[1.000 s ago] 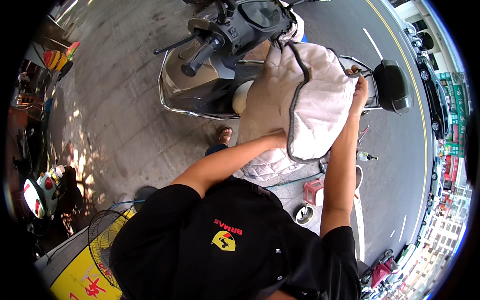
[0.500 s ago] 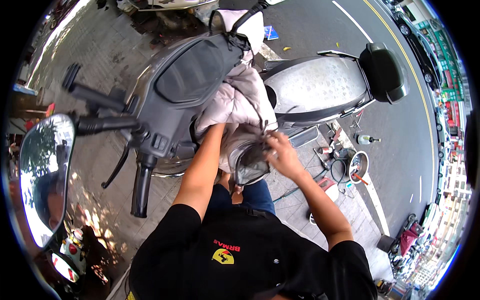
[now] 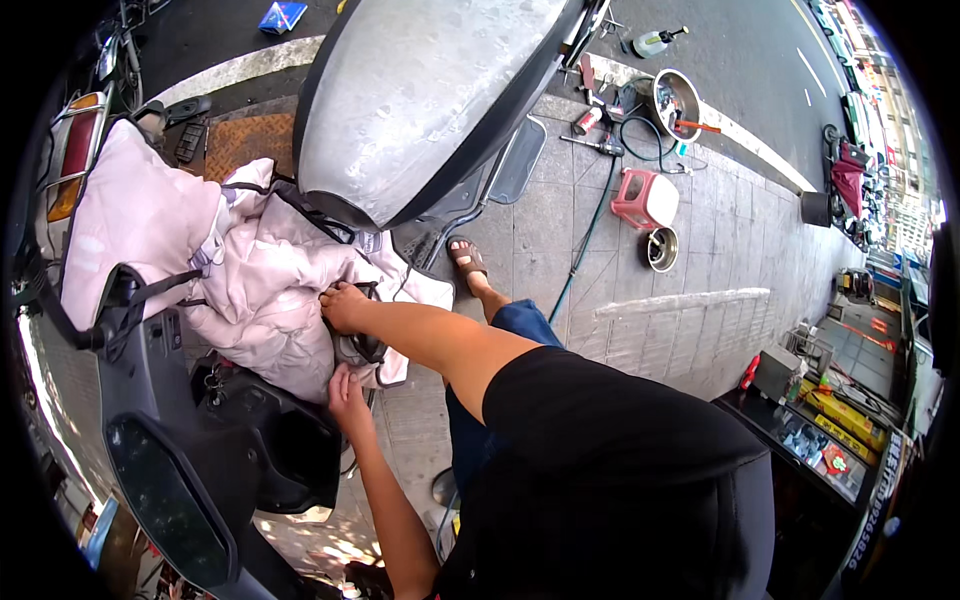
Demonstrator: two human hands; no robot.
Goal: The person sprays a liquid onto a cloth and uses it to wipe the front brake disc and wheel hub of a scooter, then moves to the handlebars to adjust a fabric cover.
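Observation:
A pale pink quilted scooter wind blanket [image 3: 265, 290] with dark trim lies bunched over the front of a dark scooter, between the seat [image 3: 420, 90] and the handlebar end. A dark-edged pocket [image 3: 360, 345] opens at its near right side. My right hand [image 3: 345, 305] is on the pocket's far edge, fingers curled into the cloth. Just below, my left hand [image 3: 348, 395] pinches the blanket near the pocket's near edge. Fingertips of both hands are partly hidden in the folds. The scooter's dark front storage panel [image 3: 270, 440] stands to the left of my left hand.
On the paving to the right are a red-and-white stool [image 3: 648, 200], a small metal bowl [image 3: 660, 250], a hose [image 3: 580, 255] and a larger basin [image 3: 675, 105] near scattered tools. A spray bottle [image 3: 655, 42] stands beyond. A dark cabinet [image 3: 800, 440] is at lower right.
My view has swung right and closer to the seat. My left hand, formerly under the blanket, now shows at its edge. My right hand has shifted along the pocket rim.

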